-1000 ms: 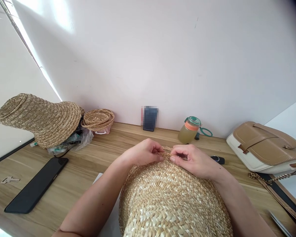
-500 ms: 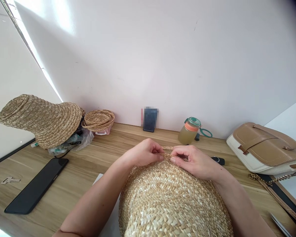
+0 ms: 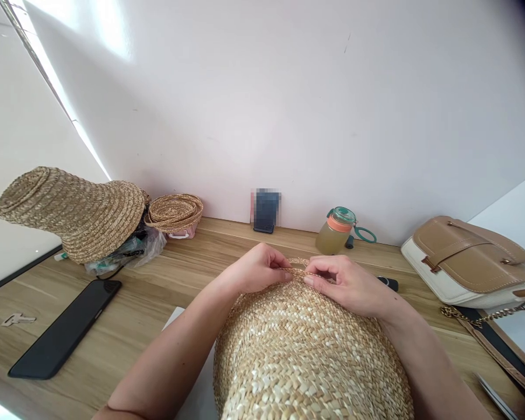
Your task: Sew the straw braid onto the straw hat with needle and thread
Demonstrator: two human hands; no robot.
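Note:
A pale woven straw hat (image 3: 306, 350) fills the bottom middle of the view, its far edge pointing away from me. My left hand (image 3: 256, 271) pinches a thin straw braid (image 3: 298, 272) at that far edge. My right hand (image 3: 347, 284) pinches the same braid just to the right, fingertips almost meeting those of the left hand. Both forearms run along the sides of the hat.
The wooden table (image 3: 157, 280) holds a stack of darker straw hats (image 3: 76, 213), small straw pieces (image 3: 175, 211), a black phone (image 3: 65, 328), a key (image 3: 17, 319), a drink jar (image 3: 335, 231), a dark upright device (image 3: 266, 210) and a tan-and-white handbag (image 3: 468, 262).
Both hands have shifted very slightly on the hat's far edge; their grip on the braid is unchanged.

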